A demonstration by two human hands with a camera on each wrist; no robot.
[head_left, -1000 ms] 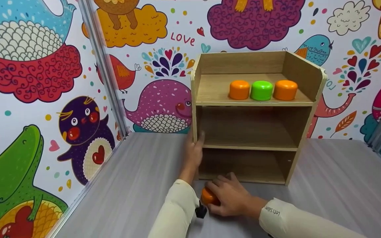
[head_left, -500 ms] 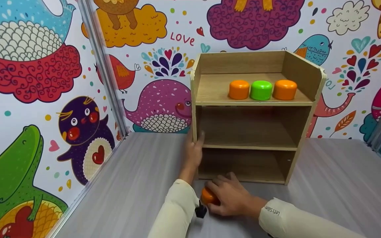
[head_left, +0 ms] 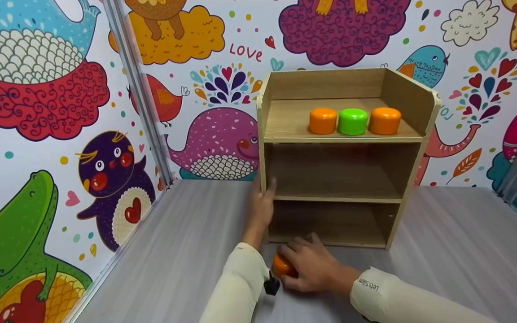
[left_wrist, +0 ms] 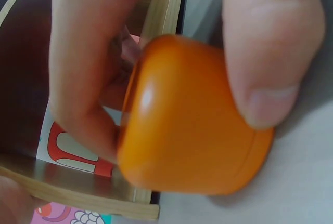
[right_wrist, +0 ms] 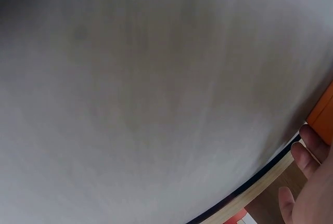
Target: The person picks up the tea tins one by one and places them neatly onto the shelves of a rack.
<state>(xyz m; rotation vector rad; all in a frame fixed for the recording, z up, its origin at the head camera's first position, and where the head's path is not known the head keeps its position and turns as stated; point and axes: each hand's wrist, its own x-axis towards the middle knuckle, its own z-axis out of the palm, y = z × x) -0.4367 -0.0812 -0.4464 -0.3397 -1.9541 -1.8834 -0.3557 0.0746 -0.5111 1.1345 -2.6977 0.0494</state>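
Observation:
In the head view my right hand (head_left: 310, 264) grips an orange dome-topped plastic cylinder (head_left: 282, 265) low over the table, just in front of the small wooden shelf unit (head_left: 335, 200). The left wrist view shows this orange cylinder (left_wrist: 182, 125) tilted, pinched between the right hand's thumb and fingers. My left hand (head_left: 260, 206) holds the unit's left side panel, its thumb at the front edge and its other fingers hidden behind. On the top shelf a green cylinder (head_left: 352, 122) of the same shape stands between a left orange one (head_left: 322, 121) and a right orange one (head_left: 385, 120).
The shelf unit stands on a grey table (head_left: 186, 251) with its open compartments facing me. A wall printed with cartoon animals (head_left: 222, 134) rises behind it, and a metal corner post (head_left: 144, 94) runs up at left. A small black object (head_left: 271, 286) hangs at the left sleeve.

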